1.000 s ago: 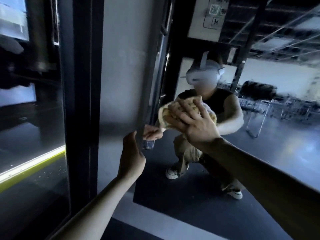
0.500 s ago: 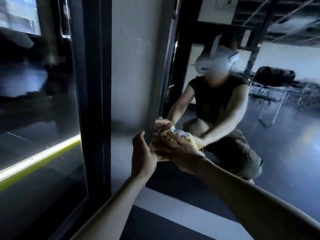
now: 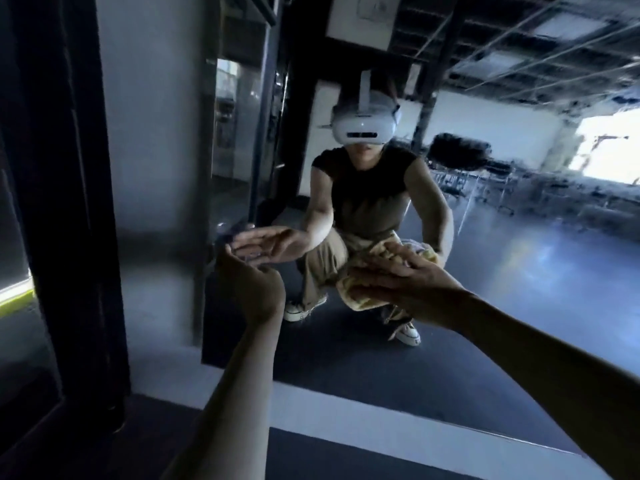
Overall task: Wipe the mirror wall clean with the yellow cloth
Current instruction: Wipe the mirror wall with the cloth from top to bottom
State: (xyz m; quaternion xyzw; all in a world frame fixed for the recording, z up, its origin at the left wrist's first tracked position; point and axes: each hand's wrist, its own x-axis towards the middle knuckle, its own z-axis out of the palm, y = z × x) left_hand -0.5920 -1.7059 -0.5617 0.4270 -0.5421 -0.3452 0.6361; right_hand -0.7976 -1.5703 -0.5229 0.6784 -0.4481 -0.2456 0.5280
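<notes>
The mirror wall (image 3: 519, 306) fills the middle and right of the view and reflects a crouching person in a headset. My right hand (image 3: 405, 282) lies flat with straight fingers on the yellow cloth (image 3: 360, 299) and presses it against the lower part of the glass. My left hand (image 3: 252, 285) is flat against the mirror near its left edge, fingers straight, meeting its own reflection. Most of the cloth is hidden under my right hand.
A grey wall strip (image 3: 152, 168) borders the mirror on the left. Beyond it stands a dark door frame (image 3: 62, 202) with glass. A pale baseboard band (image 3: 346, 403) runs under the mirror, above the dark floor (image 3: 104, 445).
My right hand has swept the cloth from chest height down, then to the right along the lower glass. My left hand stays near the mirror's left edge.
</notes>
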